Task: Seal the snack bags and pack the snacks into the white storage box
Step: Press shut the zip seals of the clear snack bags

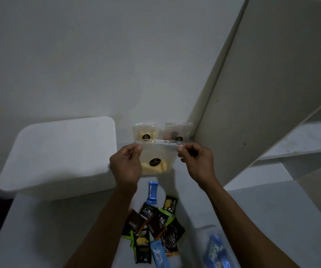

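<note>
1. Sealing in hand, by the look of it: clear plastic zip bag with yellow snack pieces and a black oval label (156, 159) held upright above the pale tabletop (262, 209), its top strip stretched level between both hands.
2. Left hand (125, 167) raised with forearm reaching up from below, back of hand to the camera, fingers (139, 148) curled and pinching the bag's top left corner.
3. Right hand (196, 161) mirrored on the other side, fingers (181, 149) pinching the top right corner; wrist bent slightly inward.
4. Next move, as a judgement: running the pinch along the strip from one corner to the other, pressing firmly enough to close the zip; cannot tell whether any part is already closed.
5. Afterwards, packing into the white storage box with rounded corners (59, 155), standing just left of the hands, top face pale and blurred; whether it is lidded or open cannot be told.
6. Waiting behind the held bag: two more clear labelled bags (146, 132) propped against the wall; nearer the body, a heap of small dark, green and blue wrapped snacks (155, 223) on the tabletop.
</note>
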Demonstrator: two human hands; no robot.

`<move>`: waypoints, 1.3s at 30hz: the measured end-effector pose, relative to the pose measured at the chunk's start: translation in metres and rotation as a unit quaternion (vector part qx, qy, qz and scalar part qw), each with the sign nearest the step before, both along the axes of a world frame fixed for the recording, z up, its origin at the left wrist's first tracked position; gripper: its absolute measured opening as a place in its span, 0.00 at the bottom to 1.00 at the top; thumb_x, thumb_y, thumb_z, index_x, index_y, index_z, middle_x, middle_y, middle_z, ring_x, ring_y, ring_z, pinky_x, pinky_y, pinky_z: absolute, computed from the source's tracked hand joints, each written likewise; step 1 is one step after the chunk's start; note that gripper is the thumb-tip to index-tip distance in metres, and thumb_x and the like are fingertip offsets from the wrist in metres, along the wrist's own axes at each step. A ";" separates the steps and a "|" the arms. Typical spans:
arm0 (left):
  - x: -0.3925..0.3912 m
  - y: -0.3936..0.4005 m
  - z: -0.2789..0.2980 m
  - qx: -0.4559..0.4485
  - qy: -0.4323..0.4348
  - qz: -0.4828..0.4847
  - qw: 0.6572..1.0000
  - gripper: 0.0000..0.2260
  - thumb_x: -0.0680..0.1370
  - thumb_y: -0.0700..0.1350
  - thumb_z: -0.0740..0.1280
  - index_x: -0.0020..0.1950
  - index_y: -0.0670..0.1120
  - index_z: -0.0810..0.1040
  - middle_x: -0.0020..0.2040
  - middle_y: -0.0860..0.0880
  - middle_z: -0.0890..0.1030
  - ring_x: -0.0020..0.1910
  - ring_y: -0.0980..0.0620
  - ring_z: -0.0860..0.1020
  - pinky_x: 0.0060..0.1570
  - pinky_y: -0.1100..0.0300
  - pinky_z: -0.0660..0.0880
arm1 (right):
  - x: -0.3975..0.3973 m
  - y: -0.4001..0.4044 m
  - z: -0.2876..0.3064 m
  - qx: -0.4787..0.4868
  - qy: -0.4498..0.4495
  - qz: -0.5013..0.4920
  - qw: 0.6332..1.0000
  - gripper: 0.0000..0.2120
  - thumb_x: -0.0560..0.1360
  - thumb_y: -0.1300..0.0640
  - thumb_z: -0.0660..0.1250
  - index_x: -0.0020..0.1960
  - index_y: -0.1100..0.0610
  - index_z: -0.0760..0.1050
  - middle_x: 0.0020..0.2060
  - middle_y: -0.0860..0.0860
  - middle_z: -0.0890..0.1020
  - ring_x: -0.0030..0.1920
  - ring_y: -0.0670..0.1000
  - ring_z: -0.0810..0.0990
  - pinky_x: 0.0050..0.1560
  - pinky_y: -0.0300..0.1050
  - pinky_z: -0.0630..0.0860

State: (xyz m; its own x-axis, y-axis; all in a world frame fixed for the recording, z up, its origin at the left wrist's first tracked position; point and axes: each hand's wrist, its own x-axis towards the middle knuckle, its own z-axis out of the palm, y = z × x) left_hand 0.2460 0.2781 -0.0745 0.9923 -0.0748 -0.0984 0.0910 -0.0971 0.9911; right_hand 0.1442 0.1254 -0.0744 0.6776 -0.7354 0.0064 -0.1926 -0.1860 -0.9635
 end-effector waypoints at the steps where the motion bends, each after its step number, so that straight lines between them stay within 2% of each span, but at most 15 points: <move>1: 0.010 -0.008 -0.003 0.009 -0.003 0.008 1.000 0.09 0.76 0.42 0.72 0.55 0.44 0.83 0.43 0.54 0.83 0.43 0.62 0.80 0.47 0.63 0.77 | 0.012 -0.007 -0.004 -0.005 0.000 -0.001 1.000 0.05 0.76 0.56 0.71 0.41 0.50 0.81 0.37 0.51 0.85 0.42 0.52 0.84 0.47 0.57 0.82; 4: 0.039 -0.028 -0.016 0.049 0.000 0.040 0.998 0.09 0.76 0.43 0.72 0.55 0.44 0.84 0.43 0.54 0.82 0.42 0.62 0.79 0.45 0.65 0.75 | 0.051 -0.025 -0.021 -0.009 0.008 0.001 1.000 0.06 0.75 0.55 0.72 0.40 0.54 0.81 0.35 0.53 0.84 0.40 0.57 0.84 0.45 0.60 0.81; 6: 0.058 -0.040 -0.026 0.064 0.025 0.069 0.995 0.05 0.76 0.44 0.72 0.51 0.47 0.85 0.42 0.53 0.83 0.42 0.57 0.80 0.48 0.62 0.76 | 0.075 -0.035 -0.036 0.000 0.026 0.008 1.000 0.07 0.75 0.53 0.72 0.41 0.56 0.81 0.35 0.53 0.83 0.39 0.57 0.83 0.45 0.60 0.81; 8: 0.074 -0.049 -0.039 0.067 0.066 0.092 0.991 0.03 0.76 0.45 0.72 0.45 0.53 0.84 0.41 0.52 0.83 0.44 0.53 0.81 0.51 0.60 0.76 | 0.096 -0.042 -0.050 0.006 0.039 0.000 0.999 0.07 0.75 0.53 0.72 0.40 0.55 0.80 0.33 0.52 0.83 0.36 0.54 0.82 0.43 0.58 0.82; 10: 0.087 -0.057 -0.051 0.083 0.091 0.105 0.987 0.03 0.76 0.47 0.71 0.43 0.55 0.82 0.40 0.53 0.82 0.44 0.50 0.81 0.52 0.57 0.77 | 0.113 -0.046 -0.062 -0.008 0.048 -0.010 0.999 0.07 0.75 0.54 0.72 0.40 0.56 0.80 0.34 0.52 0.82 0.35 0.50 0.80 0.40 0.49 0.80; 12: 0.099 -0.064 -0.062 0.109 0.085 0.110 0.984 0.02 0.76 0.48 0.71 0.46 0.52 0.84 0.43 0.50 0.84 0.45 0.49 0.81 0.53 0.54 0.79 | 0.127 -0.048 -0.071 -0.014 0.054 -0.008 0.998 0.07 0.75 0.56 0.72 0.40 0.58 0.80 0.34 0.52 0.82 0.35 0.48 0.78 0.39 0.42 0.76; 15: 0.113 -0.076 -0.076 0.118 0.067 0.106 0.985 0.05 0.76 0.45 0.71 0.48 0.46 0.85 0.45 0.45 0.85 0.45 0.48 0.81 0.52 0.53 0.79 | 0.140 -0.052 -0.083 -0.021 0.077 -0.012 0.997 0.08 0.77 0.56 0.70 0.41 0.60 0.80 0.34 0.52 0.82 0.34 0.46 0.77 0.39 0.39 0.75; 18: 0.122 -0.081 -0.090 0.136 0.064 0.111 0.982 0.04 0.76 0.45 0.71 0.47 0.46 0.84 0.43 0.45 0.85 0.45 0.46 0.82 0.53 0.51 0.79 | 0.146 -0.053 -0.092 -0.030 0.084 -0.017 0.996 0.08 0.77 0.56 0.70 0.41 0.59 0.80 0.33 0.51 0.81 0.33 0.45 0.76 0.37 0.36 0.72; 21: 0.127 -0.084 -0.091 0.116 0.069 0.118 0.984 0.05 0.77 0.42 0.70 0.50 0.44 0.83 0.44 0.46 0.84 0.44 0.49 0.81 0.51 0.56 0.77 | 0.151 -0.052 -0.096 -0.044 0.088 -0.007 0.995 0.09 0.78 0.54 0.69 0.50 0.59 0.82 0.39 0.50 0.84 0.40 0.44 0.80 0.41 0.31 0.74; 24: 0.128 -0.086 -0.090 0.109 0.079 0.124 0.983 0.07 0.78 0.43 0.69 0.53 0.42 0.83 0.46 0.46 0.83 0.44 0.52 0.79 0.48 0.60 0.75 | 0.155 -0.050 -0.095 -0.044 0.101 -0.013 0.994 0.15 0.78 0.52 0.68 0.60 0.60 0.80 0.50 0.51 0.85 0.49 0.47 0.82 0.53 0.41 0.79; 28: 0.125 -0.085 -0.091 0.120 0.099 0.120 0.981 0.13 0.77 0.46 0.71 0.60 0.43 0.80 0.52 0.47 0.83 0.46 0.54 0.78 0.47 0.66 0.71 | 0.152 -0.044 -0.095 -0.028 0.109 -0.029 0.993 0.18 0.77 0.53 0.69 0.64 0.60 0.78 0.55 0.54 0.84 0.53 0.50 0.82 0.58 0.49 0.79; 31: 0.119 -0.083 -0.090 0.128 0.112 0.110 0.979 0.19 0.76 0.48 0.71 0.65 0.43 0.78 0.55 0.45 0.83 0.52 0.50 0.80 0.56 0.61 0.74 | 0.144 -0.039 -0.095 -0.004 0.118 -0.029 0.993 0.20 0.77 0.53 0.69 0.66 0.61 0.76 0.57 0.55 0.83 0.54 0.50 0.82 0.58 0.45 0.78; 33: 0.113 -0.082 -0.087 0.133 0.111 0.104 0.979 0.17 0.76 0.48 0.71 0.63 0.44 0.79 0.55 0.46 0.83 0.54 0.49 0.80 0.55 0.63 0.72 | 0.138 -0.034 -0.093 0.009 0.120 -0.024 0.992 0.20 0.77 0.53 0.69 0.66 0.61 0.75 0.59 0.55 0.82 0.55 0.49 0.81 0.56 0.39 0.75; 35: 0.105 -0.079 -0.082 0.142 0.109 0.101 0.979 0.10 0.76 0.48 0.71 0.56 0.47 0.81 0.52 0.46 0.82 0.53 0.50 0.79 0.49 0.68 0.67 | 0.132 -0.030 -0.091 -0.001 0.123 -0.022 0.992 0.19 0.77 0.54 0.70 0.66 0.60 0.76 0.59 0.54 0.82 0.52 0.47 0.80 0.53 0.35 0.73; 39: 0.087 -0.069 -0.071 0.152 0.105 0.087 0.979 0.19 0.77 0.51 0.70 0.64 0.42 0.79 0.57 0.45 0.83 0.56 0.48 0.80 0.53 0.61 0.72 | 0.117 -0.022 -0.085 -0.002 0.118 -0.023 0.993 0.17 0.76 0.55 0.71 0.64 0.58 0.77 0.56 0.53 0.82 0.40 0.36 0.77 0.45 0.30 0.71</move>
